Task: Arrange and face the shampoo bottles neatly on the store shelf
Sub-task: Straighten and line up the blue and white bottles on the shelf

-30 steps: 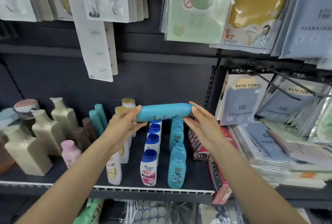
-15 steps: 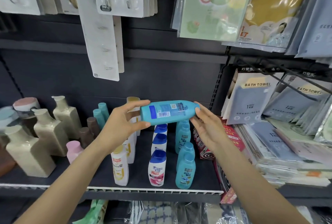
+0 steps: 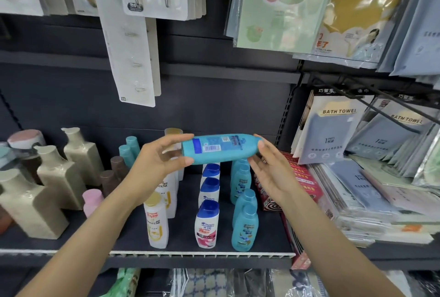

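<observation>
A teal shampoo bottle (image 3: 220, 148) lies sideways in the air above the shelf (image 3: 200, 254), its barcode label facing me. My left hand (image 3: 157, 165) grips its left end between thumb and fingers. My right hand (image 3: 270, 170) touches the right end with straight fingers. Below stand three rows of small bottles: white ones with yellow caps (image 3: 156, 220), white ones with blue caps (image 3: 206, 224), and teal ones (image 3: 245, 227).
Beige angular bottles (image 3: 57, 177), brown and teal tubes (image 3: 116, 168) and a pink cap (image 3: 92, 201) fill the shelf's left. Red boxes (image 3: 307, 184) and stacked bath towel packs (image 3: 357, 189) sit to the right. Carded goods (image 3: 133, 58) hang overhead.
The teal bottle has been rolled between my hands so that its back label with the barcode now faces me. Both hands stay at its ends; the view has shifted slightly.
</observation>
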